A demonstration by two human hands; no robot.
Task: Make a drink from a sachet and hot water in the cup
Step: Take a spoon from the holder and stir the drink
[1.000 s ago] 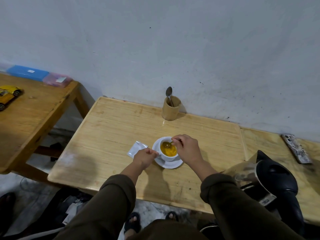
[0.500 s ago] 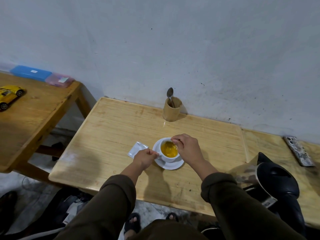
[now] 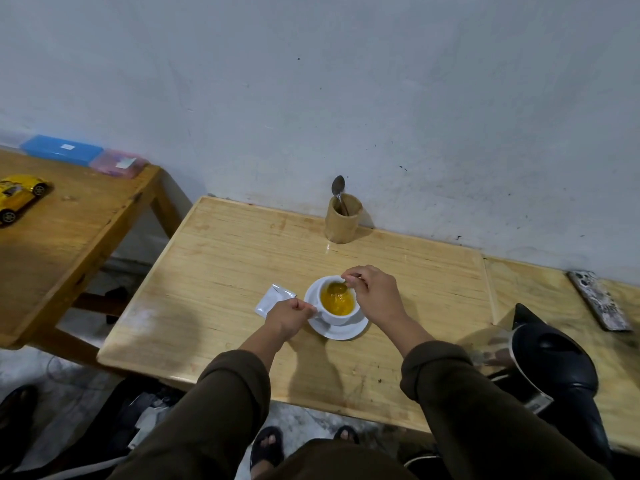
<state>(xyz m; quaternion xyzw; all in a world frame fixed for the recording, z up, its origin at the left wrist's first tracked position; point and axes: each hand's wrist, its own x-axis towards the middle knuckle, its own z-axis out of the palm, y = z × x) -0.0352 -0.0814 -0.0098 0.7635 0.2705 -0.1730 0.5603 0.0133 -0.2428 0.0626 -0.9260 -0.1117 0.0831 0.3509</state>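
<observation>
A white cup (image 3: 337,318) full of orange-yellow drink stands on a white saucer (image 3: 341,332) near the middle of the light wooden table (image 3: 225,271). My left hand (image 3: 289,317) grips the cup's handle on its left side. My right hand (image 3: 374,294) pinches a small spoon (image 3: 337,288) whose bowl dips into the drink at the cup's far rim. A white sachet (image 3: 272,299) lies flat on the table just left of the saucer, partly under my left hand.
A bamboo holder (image 3: 342,223) with another spoon stands by the wall. A black and steel kettle (image 3: 550,362) sits at the right front edge, a patterned phone (image 3: 601,299) beyond it. A second table at left holds a yellow toy car (image 3: 19,195) and plastic boxes (image 3: 62,149).
The spoon has shifted around inside the cup, from the left rim to the far rim, with my right hand moving slightly. My left hand stays on the handle.
</observation>
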